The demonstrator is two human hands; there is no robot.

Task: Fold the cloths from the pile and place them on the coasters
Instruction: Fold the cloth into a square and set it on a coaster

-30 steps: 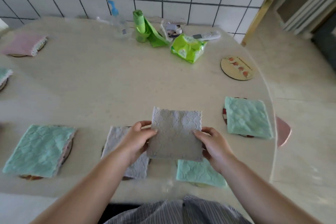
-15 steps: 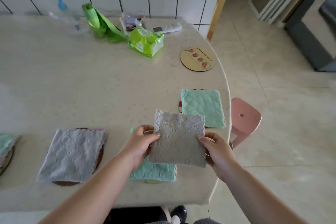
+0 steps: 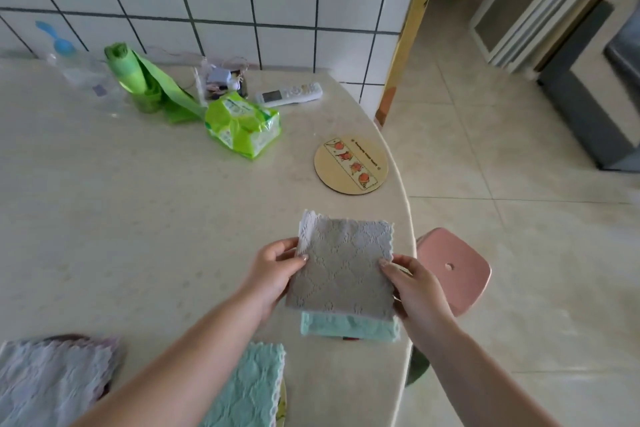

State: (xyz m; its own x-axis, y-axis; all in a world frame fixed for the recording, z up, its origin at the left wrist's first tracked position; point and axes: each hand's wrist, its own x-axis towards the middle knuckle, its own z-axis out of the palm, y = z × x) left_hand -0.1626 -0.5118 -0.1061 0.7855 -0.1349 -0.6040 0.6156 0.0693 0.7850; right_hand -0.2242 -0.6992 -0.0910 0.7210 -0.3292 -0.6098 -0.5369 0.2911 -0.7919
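The left hand (image 3: 273, 265) pinches the left edge of the folded grey cloth (image 3: 341, 272), and the right hand (image 3: 414, 282) pinches its right edge, holding it flat above the surface (image 3: 138, 201). The bare coaster (image 3: 350, 164) lies straight ahead, nearer the right hand, so both arms would need to reach forward.

Four cloths show: two grey, one (image 3: 341, 274) held up and one (image 3: 48, 381) at the near left, and two mint, one (image 3: 349, 326) under the held cloth and one (image 3: 247, 388) at the near edge. One coaster (image 3: 351, 164) lies bare; a dark rim (image 3: 69, 338) shows under the left grey cloth. Two hands, left (image 3: 273, 270) and right (image 3: 417, 288). One green roll (image 3: 130, 71), one wipes pack (image 3: 241, 128), one remote (image 3: 289, 94), one bottle (image 3: 74, 62), one pink stool (image 3: 453, 270).
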